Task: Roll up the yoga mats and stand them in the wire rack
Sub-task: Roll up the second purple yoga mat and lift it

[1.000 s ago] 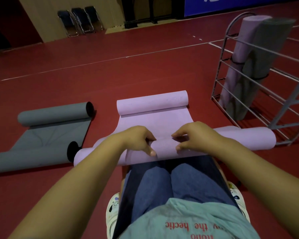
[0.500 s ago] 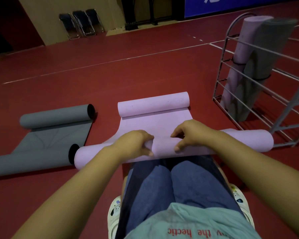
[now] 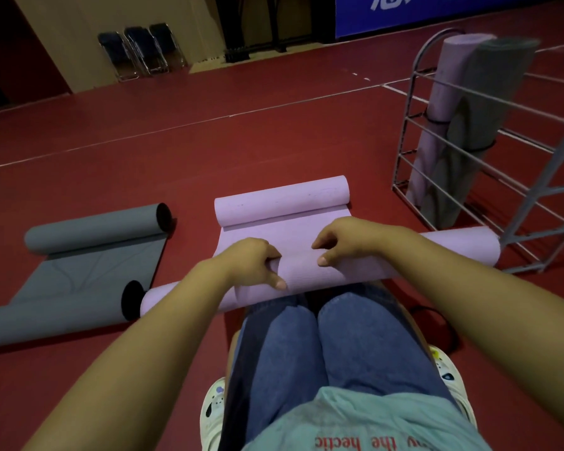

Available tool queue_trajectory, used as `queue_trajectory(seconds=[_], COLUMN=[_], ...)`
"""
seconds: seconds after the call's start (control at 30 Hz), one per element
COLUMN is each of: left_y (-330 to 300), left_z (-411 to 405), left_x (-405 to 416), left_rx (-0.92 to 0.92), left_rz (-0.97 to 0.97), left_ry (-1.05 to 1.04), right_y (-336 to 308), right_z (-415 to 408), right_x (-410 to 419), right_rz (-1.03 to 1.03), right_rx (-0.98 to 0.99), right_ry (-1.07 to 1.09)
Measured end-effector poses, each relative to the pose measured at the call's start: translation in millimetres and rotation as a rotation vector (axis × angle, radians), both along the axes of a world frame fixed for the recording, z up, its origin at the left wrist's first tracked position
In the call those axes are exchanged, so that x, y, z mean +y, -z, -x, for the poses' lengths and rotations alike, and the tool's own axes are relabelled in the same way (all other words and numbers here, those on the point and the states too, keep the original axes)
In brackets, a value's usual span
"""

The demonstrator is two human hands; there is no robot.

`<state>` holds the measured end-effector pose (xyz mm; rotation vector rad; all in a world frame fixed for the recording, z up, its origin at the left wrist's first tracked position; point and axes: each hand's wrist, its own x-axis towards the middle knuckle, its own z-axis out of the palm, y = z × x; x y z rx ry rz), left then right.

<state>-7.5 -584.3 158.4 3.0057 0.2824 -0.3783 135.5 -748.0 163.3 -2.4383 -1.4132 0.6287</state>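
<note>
Both forearms stretched forward, left hand (image 3: 253, 260) and right hand (image 3: 345, 240) curled, fingers gripping the lilac yoga mat (image 3: 293, 222) (near roll, before the knees). Wire rack (image 3: 515, 203) just right; open red floor (image 3: 176, 141) beyond.

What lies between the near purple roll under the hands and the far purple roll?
In the head view, only a flat unrolled stretch of the same purple mat joins the near roll to the far roll; nothing rests on it.
</note>
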Motion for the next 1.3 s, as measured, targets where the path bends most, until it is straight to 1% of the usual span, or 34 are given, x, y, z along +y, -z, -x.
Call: queue_trajectory(seconds=[0.1,0.2,0.3,0.4,0.5,0.57,0.6,0.7,0.77,0.83,0.9,0.97,1.1,1.17,1.3], left_y=[0,1,0,-1,4,10,12,19,25,32,35,34,13,-11,-64], left_z=[-4,-6,-11,-13,-6,1,4,11,13,12,12,12,8,8,22], left_x=[6,10,11,14,18,21,23,27,26,22,21,22,23,21,-4], left_rx=[0.034,0.06,0.089,0.077,-0.013,-0.071,-0.088,-0.086,-0.097,-0.146,-0.213,-0.247,-0.213,-0.193,-0.222], left_rz=[0.055,0.084,0.109,0.191,0.26,0.252,0.219,0.039,-0.059,-0.15,-0.202,-0.214,-0.208,-0.202,-0.163], left_ry=[-0.022,-0.033,-0.048,-0.104,-0.158,-0.159,-0.135,-0.025,0.003,0.003,-0.001,0.016,0.071,0.095,0.181], right_y=[4,10,23,35,37,34,32,25,24,26,33,40,23,0,-53], right_z=[7,11,18,23,18,14,11,5,3,6,11,14,10,6,11], right_x=[-7,-17,-21,-20,-18,-15,-13,-8,-6,-6,-8,-8,-9,-17,-51], right_rz=[-0.115,-0.056,0.019,0.041,-0.007,-0.024,-0.024,-0.007,0.005,0.026,0.06,0.067,0.001,-0.001,-0.016], right_rx=[-0.163,-0.31,-0.38,-0.472,-0.437,-0.382,-0.371,-0.346,-0.341,-0.376,-0.428,-0.475,-0.455,-0.452,-0.404], right_ry=[0.03,-0.021,-0.041,-0.049,-0.027,-0.023,-0.028,-0.047,-0.058,-0.061,-0.058,-0.051,-0.04,-0.075,-0.166])
